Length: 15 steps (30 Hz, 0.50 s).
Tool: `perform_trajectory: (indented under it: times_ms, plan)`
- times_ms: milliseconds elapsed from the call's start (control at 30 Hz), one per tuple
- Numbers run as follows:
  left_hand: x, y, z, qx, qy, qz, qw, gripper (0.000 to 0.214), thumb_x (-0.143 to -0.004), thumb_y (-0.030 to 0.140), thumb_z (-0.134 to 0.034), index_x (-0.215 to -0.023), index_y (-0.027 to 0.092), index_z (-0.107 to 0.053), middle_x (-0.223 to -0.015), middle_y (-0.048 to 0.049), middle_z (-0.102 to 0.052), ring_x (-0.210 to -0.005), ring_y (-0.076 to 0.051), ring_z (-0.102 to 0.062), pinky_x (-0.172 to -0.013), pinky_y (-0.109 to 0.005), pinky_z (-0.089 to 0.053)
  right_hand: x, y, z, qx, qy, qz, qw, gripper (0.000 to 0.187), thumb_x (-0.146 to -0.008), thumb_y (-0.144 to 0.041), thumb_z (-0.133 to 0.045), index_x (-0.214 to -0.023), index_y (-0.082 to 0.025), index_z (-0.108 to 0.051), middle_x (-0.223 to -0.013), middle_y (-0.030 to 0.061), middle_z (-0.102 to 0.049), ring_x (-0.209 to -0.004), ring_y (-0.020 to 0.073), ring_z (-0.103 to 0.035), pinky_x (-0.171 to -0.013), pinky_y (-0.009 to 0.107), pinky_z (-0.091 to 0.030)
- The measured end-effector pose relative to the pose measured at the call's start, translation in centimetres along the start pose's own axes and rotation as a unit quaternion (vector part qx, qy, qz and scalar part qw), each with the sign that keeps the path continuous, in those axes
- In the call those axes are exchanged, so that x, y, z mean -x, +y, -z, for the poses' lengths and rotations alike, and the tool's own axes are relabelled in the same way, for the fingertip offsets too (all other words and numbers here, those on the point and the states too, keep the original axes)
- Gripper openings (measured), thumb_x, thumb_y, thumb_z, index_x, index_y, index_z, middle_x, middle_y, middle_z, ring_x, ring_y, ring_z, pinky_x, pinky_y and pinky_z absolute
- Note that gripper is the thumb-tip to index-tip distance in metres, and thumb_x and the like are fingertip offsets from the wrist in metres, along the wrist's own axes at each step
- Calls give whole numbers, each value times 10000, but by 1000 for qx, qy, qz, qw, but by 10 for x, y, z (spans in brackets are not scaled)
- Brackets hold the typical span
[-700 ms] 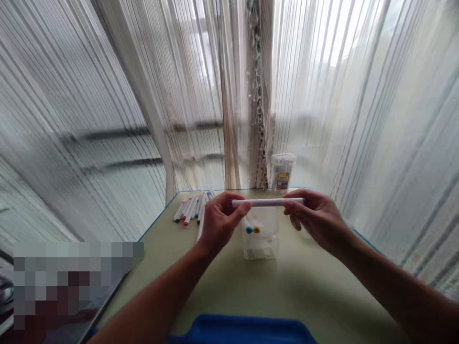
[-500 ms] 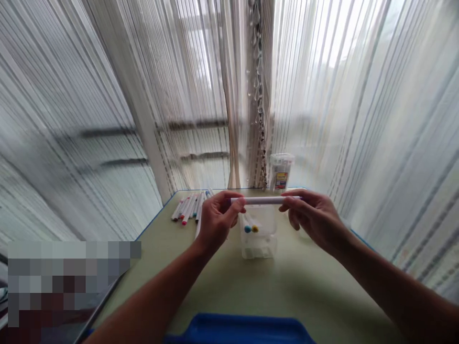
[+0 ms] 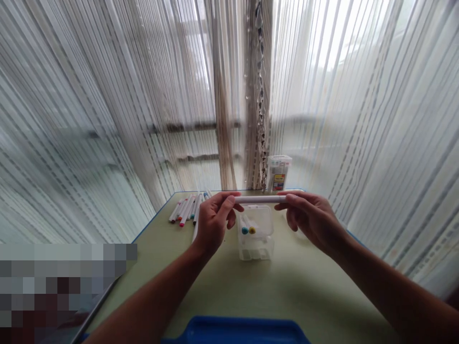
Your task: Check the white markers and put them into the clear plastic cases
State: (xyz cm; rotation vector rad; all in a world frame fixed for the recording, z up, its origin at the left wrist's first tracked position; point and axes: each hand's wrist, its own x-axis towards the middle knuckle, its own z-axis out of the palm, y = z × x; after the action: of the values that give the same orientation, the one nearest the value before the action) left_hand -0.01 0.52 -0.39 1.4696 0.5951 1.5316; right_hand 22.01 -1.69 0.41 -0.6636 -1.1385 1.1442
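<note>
A white marker pen (image 3: pixel 258 199) is held level above the table between my two hands. My left hand (image 3: pixel 216 217) pinches its left end, and my right hand (image 3: pixel 310 210) pinches the right end; the fingers cover both tips. Just below the pen stands a clear plastic box (image 3: pixel 255 248) with a raised lid and divided slots. Two markers rest in it, one with a teal end (image 3: pixel 245 230) and one with a yellow end (image 3: pixel 252 230). Behind my left hand lies a pile of white markers (image 3: pixel 184 210) with coloured ends, partly hidden by that hand.
A lidded clear container (image 3: pixel 279 173) with a yellow and red label stands at the table's back edge. A blue tray (image 3: pixel 245 329) lies along the front edge of the green table (image 3: pixel 222 291). Striped sheer curtains (image 3: pixel 179 95) hang behind.
My hands still hold the marker level at both ends. My right fingers now cover more of its right end, which stuck out past them before. The view has shifted slightly.
</note>
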Motion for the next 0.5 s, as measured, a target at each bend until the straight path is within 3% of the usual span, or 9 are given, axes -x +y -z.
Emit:
perform_trajectory:
  times_ms: [200,500]
  plan:
    - [-1,-1,1,10,-6,2,1000,266,-929,333,-609,-1008,103,-717,-709,-44,-684,-430,-50,-451,-398,-196,-320,1,-1,2,-8,-4,2,1000,224,-758,-340,-818,-856,-139,-802,-716,118,-769,-350,84,-549,-341,183,-405]
    - [1,5,-3,-38,-9,11,999,232,-785,306,-797,-885,131,-682,-610,42,-563,-432,-24,-379,-388,-163,-278,1,1,0,25,-20,34,999,203,-715,-271,-870,-862,-158,-786,-665,60,-746,-362,74,-547,-351,179,-415]
